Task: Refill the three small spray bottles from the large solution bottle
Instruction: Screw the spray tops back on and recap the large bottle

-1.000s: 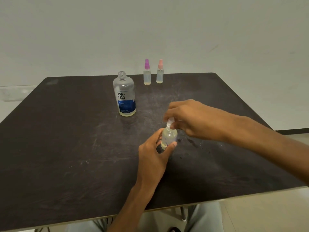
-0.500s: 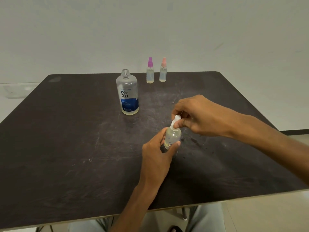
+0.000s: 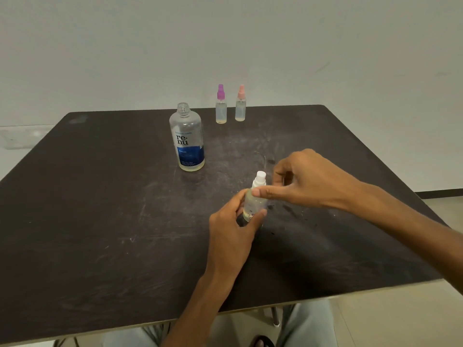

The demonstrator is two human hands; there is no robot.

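A small clear spray bottle (image 3: 253, 202) with a white top (image 3: 260, 177) stands upright near the middle of the dark table (image 3: 100, 209). My left hand (image 3: 231, 230) grips its lower body from the near side. My right hand (image 3: 307, 179) comes in from the right; its thumb lies across the bottle's neck just under the white top, and its curled fingers sit close beside the top. The large solution bottle (image 3: 187, 144), uncapped and nearly empty, stands further back to the left. Two more small spray bottles, one with a purple top (image 3: 221, 107) and one with a pink top (image 3: 240, 106), stand capped at the table's far edge.
A pale wall rises directly behind the table's far edge. My knees and a table leg (image 3: 275, 316) show below the near edge. The tabletop is scuffed, with small dark spots to the right of the held bottle.
My right hand's fingers have turned and eased back from the white top, which now shows fully. The left hand keeps its hold on the bottle. The camera has shifted slightly.
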